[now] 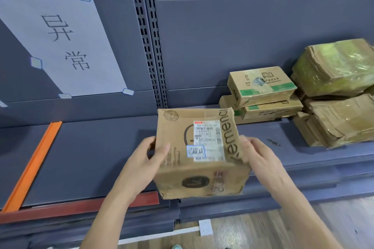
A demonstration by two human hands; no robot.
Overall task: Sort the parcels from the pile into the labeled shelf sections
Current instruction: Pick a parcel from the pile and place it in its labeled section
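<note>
A worn brown cardboard parcel (199, 151) with a white shipping label on top is held between both my hands, above the front edge of a grey shelf (97, 153). My left hand (147, 159) grips its left side, thumb on the top face. My right hand (257, 157) clasps its right side. The parcel sits in front of the upright post dividing two shelf sections. A white paper sign (62, 42) with two black characters is taped to the back panel of the left section.
On the right section stand two stacked small boxes with green print (261, 91) and larger taped brown parcels (334, 95). An orange strip (32, 166) runs along the left section. A perforated grey upright (153, 46) splits the sections. Wooden floor lies below.
</note>
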